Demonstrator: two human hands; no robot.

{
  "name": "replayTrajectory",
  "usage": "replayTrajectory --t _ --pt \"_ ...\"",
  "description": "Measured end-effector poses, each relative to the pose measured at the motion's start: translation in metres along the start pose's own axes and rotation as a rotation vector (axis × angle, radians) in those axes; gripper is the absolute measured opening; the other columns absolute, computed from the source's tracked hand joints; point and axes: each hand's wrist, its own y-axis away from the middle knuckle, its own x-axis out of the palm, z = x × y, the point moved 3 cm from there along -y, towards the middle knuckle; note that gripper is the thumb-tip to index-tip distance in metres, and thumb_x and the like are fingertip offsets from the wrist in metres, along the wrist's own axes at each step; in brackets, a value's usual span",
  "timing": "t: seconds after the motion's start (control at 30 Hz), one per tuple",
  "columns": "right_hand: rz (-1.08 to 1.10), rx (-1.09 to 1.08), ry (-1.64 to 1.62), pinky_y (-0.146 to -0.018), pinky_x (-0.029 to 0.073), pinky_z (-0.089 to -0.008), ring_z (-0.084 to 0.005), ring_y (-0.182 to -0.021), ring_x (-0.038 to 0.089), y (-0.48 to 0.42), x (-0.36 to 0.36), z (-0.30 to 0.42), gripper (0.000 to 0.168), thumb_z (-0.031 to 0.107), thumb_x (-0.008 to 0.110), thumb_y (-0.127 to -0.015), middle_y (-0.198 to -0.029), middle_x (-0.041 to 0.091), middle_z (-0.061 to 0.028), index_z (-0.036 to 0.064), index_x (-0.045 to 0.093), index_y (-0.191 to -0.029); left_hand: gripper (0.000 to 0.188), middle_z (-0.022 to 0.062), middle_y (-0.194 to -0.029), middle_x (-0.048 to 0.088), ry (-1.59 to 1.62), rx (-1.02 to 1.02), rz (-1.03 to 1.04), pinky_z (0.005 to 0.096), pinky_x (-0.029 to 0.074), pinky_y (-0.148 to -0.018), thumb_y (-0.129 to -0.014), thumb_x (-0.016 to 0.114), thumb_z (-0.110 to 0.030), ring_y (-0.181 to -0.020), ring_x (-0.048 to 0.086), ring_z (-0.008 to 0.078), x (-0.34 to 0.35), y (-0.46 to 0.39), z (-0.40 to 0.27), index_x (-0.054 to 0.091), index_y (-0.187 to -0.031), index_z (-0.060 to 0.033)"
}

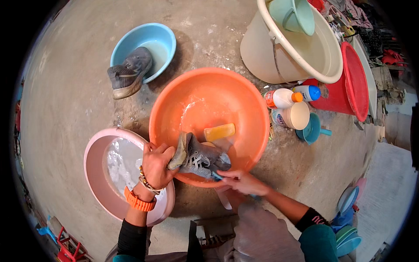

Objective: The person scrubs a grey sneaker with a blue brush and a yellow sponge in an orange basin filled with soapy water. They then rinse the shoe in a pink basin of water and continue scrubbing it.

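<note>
My left hand (157,163) grips a grey lace-up sneaker (198,157) at its heel and collar. The shoe lies tilted over the near side of an orange plastic basin (209,93), its toe pointing right. In my right hand (244,181) is a small blue brush (216,176), mostly hidden by my fingers and pressed to the near side of the shoe. A yellow soap bar (219,132) sits in the basin just beyond the shoe. The matching grey sneaker (129,72) rests across the edge of a light blue basin (168,42) holding a little water.
A pink basin (95,177) of sudsy water stands at left. A large cream bucket (258,49) holds water and a mint-green pitcher (298,16). Right of the orange basin are plastic bottles (283,98), a white tub (291,116), a teal dipper (311,129) and a red tub (337,95).
</note>
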Motion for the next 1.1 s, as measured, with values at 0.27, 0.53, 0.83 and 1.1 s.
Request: replayTrajectory --t 0.27,0.53,0.83,1.1 --pt "-0.164 -0.062 1.114 -0.069 0.052 -0.0421 -0.0352 -0.075 0.065 0.021 -0.022 0.013 0.036 0.031 0.033 -0.1 -0.083 0.064 -0.0221 0.014 0.056 -0.123 0.027 0.0083 -0.078 0.057 0.077 0.011 0.006 0.0386 0.035 -0.076 -0.058 0.069 -0.01 -0.072 0.055 0.0287 0.008 0.009 -0.004 0.058 -0.082 -0.0087" --pt "-0.023 -0.31 0.206 -0.068 0.051 -0.0335 -0.0123 -0.077 0.061 -0.01 0.002 -0.027 0.038 0.009 0.052 -0.093 -0.091 0.067 -0.0104 0.004 0.05 -0.131 0.026 0.0085 -0.076 0.056 -0.005 0.008 0.023 0.0381 0.035 -0.078 -0.057 0.069 -0.012 -0.074 0.054 0.0291 0.0 0.003 0.002 0.058 -0.08 -0.0089" --pt "-0.138 -0.022 1.182 -0.067 0.05 -0.0421 -0.0341 -0.077 0.064 0.026 -0.032 0.025 0.034 0.014 0.046 -0.093 -0.075 0.062 -0.018 0.011 0.054 -0.126 0.023 0.0084 -0.074 0.055 0.012 0.035 0.005 0.0383 0.035 -0.075 -0.061 0.067 -0.011 -0.072 0.054 0.0282 0.003 0.004 0.002 0.057 -0.082 -0.0101" --pt "-0.119 -0.403 0.334 -0.066 0.049 -0.0367 -0.0279 -0.076 0.065 -0.017 -0.006 -0.032 0.031 0.009 0.048 -0.091 -0.079 0.063 -0.0194 0.006 0.056 -0.121 0.024 0.0077 -0.075 0.055 -0.001 0.024 0.004 0.0394 0.034 -0.076 -0.059 0.068 -0.012 -0.072 0.054 0.028 0.001 0.001 0.003 0.057 -0.081 -0.0097"
